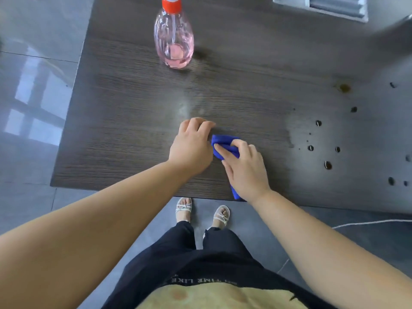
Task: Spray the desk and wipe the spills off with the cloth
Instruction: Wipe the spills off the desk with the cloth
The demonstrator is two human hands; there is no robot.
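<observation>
The cloth (223,141), blue and bunched, lies on the desk (133,130) near its front edge. It is gripped by the right hand (245,168), whose fingers are curled over it; a tail of it shows under the wrist. The left hand (191,143) rests on the desk just beside the cloth with its fingers bent. Whether an edge is pinched cannot be told.

To the right, a wet patch (298,130) is noted, and beyond it scattered dark drops (327,165) and a brown stain (344,87), none yet wiped. The spray bottle (174,45) stands upright at the back, well apart.

The step is judged to be wiping. It is recommended that:
- the cloth be flattened under the palm, so more of it meets the surface;
- it be drawn rightward through the wet patch to the drops;
- it be refolded once soiled, lest the drops be smeared.
</observation>
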